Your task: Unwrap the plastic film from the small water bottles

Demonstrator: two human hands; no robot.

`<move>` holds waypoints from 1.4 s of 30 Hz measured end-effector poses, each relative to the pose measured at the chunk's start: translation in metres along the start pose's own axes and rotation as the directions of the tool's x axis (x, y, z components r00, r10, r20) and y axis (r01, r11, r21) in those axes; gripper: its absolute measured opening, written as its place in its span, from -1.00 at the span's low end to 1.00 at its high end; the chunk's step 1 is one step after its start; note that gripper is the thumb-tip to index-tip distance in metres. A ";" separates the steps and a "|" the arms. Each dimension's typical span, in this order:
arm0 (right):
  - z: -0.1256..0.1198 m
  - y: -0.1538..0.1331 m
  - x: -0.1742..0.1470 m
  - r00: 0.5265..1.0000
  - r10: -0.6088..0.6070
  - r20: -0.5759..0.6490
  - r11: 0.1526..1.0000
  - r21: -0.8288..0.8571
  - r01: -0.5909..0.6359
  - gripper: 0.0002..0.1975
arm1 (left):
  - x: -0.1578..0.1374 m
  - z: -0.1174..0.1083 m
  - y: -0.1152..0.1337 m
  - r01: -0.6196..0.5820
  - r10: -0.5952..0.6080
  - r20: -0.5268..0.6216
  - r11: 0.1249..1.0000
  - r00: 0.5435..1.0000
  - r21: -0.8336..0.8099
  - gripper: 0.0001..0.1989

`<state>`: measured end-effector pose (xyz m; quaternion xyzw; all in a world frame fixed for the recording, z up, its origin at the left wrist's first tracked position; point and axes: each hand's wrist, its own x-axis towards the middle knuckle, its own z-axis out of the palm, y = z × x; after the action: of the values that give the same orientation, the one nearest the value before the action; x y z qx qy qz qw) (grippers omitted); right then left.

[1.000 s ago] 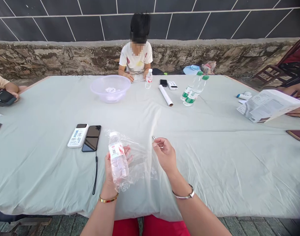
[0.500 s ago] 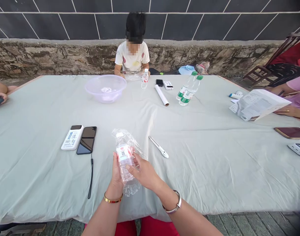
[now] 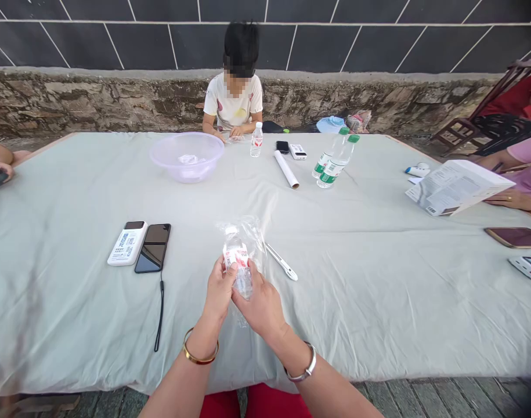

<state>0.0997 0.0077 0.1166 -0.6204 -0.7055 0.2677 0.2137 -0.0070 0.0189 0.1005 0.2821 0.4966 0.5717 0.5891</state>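
Note:
A small clear water bottle (image 3: 235,247) with a white cap and a red-and-white label is tilted over the near middle of the table. Clear plastic wrap (image 3: 257,235) surrounds it loosely, spreading past its cap and right side. Gripping its left side is my left hand (image 3: 219,285), thumb on the label. My right hand (image 3: 263,302) closes round the lower right side through the film. A white utility knife (image 3: 281,261) lies on the cloth just right of the bottle.
A white power bank (image 3: 126,244) and a black phone (image 3: 152,248) lie to the left. Farther back stand a purple basin (image 3: 187,168), another small bottle (image 3: 256,140), a white roll (image 3: 286,169) and two green-capped bottles (image 3: 332,165). People sit opposite and at both sides; a white box (image 3: 459,186) is right.
The wrapped bottle has moved slightly right and been turned, so its label shows a different side. Both my hands have closed in on it. The person opposite has shifted their hands.

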 end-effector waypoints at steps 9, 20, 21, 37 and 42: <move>0.002 0.008 -0.001 0.978 -0.192 0.084 0.946 0.283 0.161 -0.45 | 0.001 -0.021 -0.001 0.048 -0.062 -0.075 0.982 0.995 -0.180 -0.66; 0.000 -0.001 0.023 0.982 -0.095 0.165 0.949 0.314 0.039 -0.57 | -0.002 -0.023 -0.012 0.026 -0.034 -0.020 0.949 0.999 -0.315 -0.67; 0.001 -0.002 0.025 0.975 -0.092 0.201 0.946 0.322 0.023 -0.59 | -0.001 -0.025 -0.015 0.027 -0.034 -0.016 0.947 0.999 -0.319 -0.68; 0.008 -0.010 0.028 0.956 0.023 0.292 0.579 0.776 -0.251 -0.55 | 0.009 -0.051 -0.010 0.114 -0.064 0.121 0.875 0.991 -0.470 -0.50; 0.004 -0.021 0.022 0.936 -0.041 0.350 0.455 0.840 -0.295 -0.57 | 0.012 -0.046 -0.018 0.289 -0.226 0.216 0.900 0.950 -0.328 -0.56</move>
<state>0.0782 0.0276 0.1266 -0.4191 -0.4402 0.7056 0.3644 -0.0437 0.0159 0.0651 0.1510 0.3650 0.5421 0.7416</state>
